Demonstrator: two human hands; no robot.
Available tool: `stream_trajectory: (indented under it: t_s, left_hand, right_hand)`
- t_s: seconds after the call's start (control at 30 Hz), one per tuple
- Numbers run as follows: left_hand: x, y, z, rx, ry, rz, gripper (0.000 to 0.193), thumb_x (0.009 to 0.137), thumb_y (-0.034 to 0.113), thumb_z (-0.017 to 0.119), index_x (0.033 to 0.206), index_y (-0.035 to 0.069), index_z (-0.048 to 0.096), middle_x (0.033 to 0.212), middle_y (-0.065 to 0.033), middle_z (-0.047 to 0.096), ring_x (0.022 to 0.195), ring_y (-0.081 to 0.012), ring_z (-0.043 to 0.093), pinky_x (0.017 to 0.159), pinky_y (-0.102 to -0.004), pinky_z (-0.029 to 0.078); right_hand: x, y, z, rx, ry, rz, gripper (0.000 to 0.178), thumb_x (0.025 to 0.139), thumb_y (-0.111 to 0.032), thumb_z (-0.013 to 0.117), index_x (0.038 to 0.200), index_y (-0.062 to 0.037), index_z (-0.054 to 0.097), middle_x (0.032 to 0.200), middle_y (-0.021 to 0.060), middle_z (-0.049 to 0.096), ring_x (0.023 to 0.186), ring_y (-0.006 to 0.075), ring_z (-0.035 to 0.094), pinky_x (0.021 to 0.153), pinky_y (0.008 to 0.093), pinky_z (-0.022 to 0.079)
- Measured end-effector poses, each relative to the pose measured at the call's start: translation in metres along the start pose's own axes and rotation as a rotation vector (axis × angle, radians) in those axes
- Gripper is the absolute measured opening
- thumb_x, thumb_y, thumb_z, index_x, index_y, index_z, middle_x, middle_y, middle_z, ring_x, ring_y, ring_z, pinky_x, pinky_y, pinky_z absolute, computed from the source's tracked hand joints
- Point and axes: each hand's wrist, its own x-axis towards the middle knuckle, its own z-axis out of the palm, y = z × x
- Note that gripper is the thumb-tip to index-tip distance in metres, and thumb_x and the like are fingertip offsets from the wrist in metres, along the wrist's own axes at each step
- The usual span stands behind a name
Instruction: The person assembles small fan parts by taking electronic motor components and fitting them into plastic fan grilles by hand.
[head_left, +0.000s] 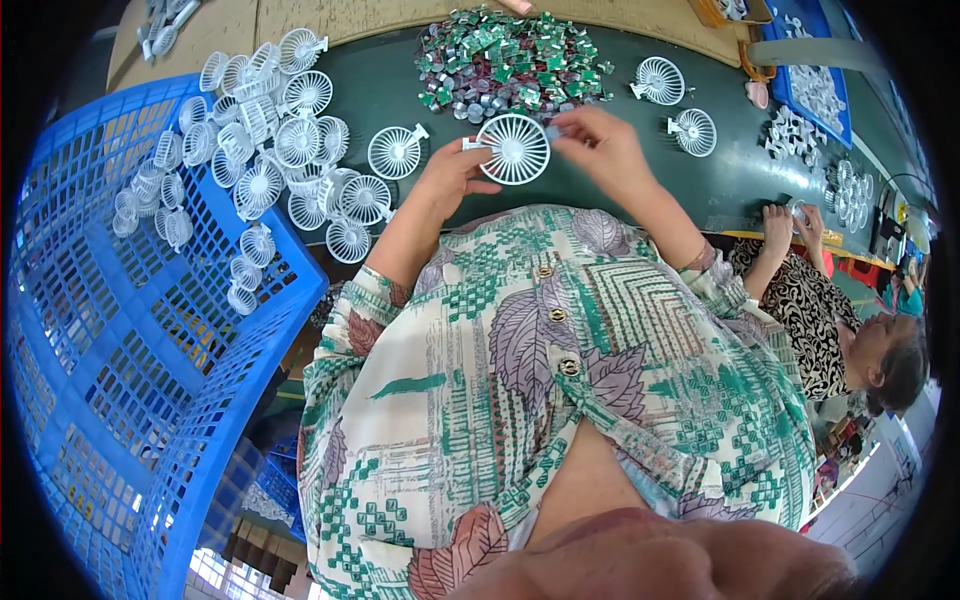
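My left hand (pixel 456 180) is closed on a white round fan cage (pixel 522 150) with a short stem, held above the green table. Its ribbed open face is turned up toward me. At the cage's right rim is my right hand (pixel 604 148), slightly blurred, with its fingertips pinched together. A small pale thing shows at those fingertips, too indistinct to name. Just beyond the cage lies a heap of small green circuit boards (pixel 520 60) with round silvery motors and dark red wires. Another fan cage (pixel 396 152) lies left of my left hand.
Many white fan cages (pixel 300 142) pile up at the left, some in a blue slatted crate (pixel 200 400). Two fan cages (pixel 692 132) lie at the right. Beyond are white plastic parts (pixel 795 135) and a blue bin (pixel 840 125). A co-worker's hands (pixel 780 228) work farther right.
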Motion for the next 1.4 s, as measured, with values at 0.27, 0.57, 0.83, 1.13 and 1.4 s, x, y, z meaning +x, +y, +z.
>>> stream_trajectory:
  t_s: [0.27,0.57,0.83,1.13,1.4]
  left_hand:
    - [-0.011,0.011,0.018,0.022,-0.006,0.057,0.018,0.080,0.013,0.055,0.094,0.001,0.055,0.082,-0.0038,0.058,0.066,-0.0103,0.055,0.056,-0.0259,0.051]
    - [-0.020,0.024,0.021,0.184,-0.020,0.141,0.019,0.082,0.017,0.054,0.097,0.004,0.056,0.081,-0.0024,0.058,0.067,-0.0103,0.056,0.055,-0.0237,0.049]
    - [-0.011,0.025,0.013,0.233,-0.122,0.103,0.021,0.085,0.020,0.052,0.096,0.002,0.055,0.080,-0.0043,0.058,0.066,-0.0118,0.057,0.058,-0.0245,0.050]
    - [-0.009,0.026,0.016,0.036,-0.114,0.098,0.022,0.084,0.017,0.053,0.097,0.000,0.055,0.083,-0.0065,0.060,0.067,-0.0139,0.059,0.058,-0.0249,0.050]
    - [-0.002,0.021,0.021,0.076,0.010,0.121,0.021,0.084,0.016,0.051,0.096,-0.001,0.055,0.083,-0.0060,0.060,0.066,-0.0121,0.058,0.055,-0.0225,0.049]
  right_hand:
    - [0.013,0.001,0.024,-0.531,-0.171,-0.442,0.025,0.066,-0.011,0.065,0.091,-0.0070,0.058,0.082,0.0064,0.055,0.078,0.0248,0.055,0.067,0.0338,0.045]
    - [0.024,0.013,0.022,-0.450,-0.157,-0.573,0.024,0.066,-0.011,0.063,0.090,-0.0090,0.060,0.083,0.0046,0.056,0.077,0.0220,0.057,0.065,0.0327,0.046]
    - [0.027,0.012,0.016,-0.520,-0.321,-0.552,0.023,0.071,-0.015,0.059,0.094,-0.0095,0.057,0.089,0.0054,0.054,0.081,0.0236,0.055,0.067,0.0347,0.045]
    - [0.005,0.017,0.006,-0.470,-0.299,-0.565,0.053,0.070,-0.025,0.064,0.118,-0.0116,0.047,0.115,0.0032,0.050,0.102,0.0221,0.048,0.083,0.0363,0.040]
    - [0.009,0.034,0.016,-0.555,-0.275,-0.627,0.052,0.065,-0.017,0.065,0.114,-0.0128,0.049,0.110,0.0003,0.050,0.093,0.0179,0.051,0.074,0.0323,0.041]
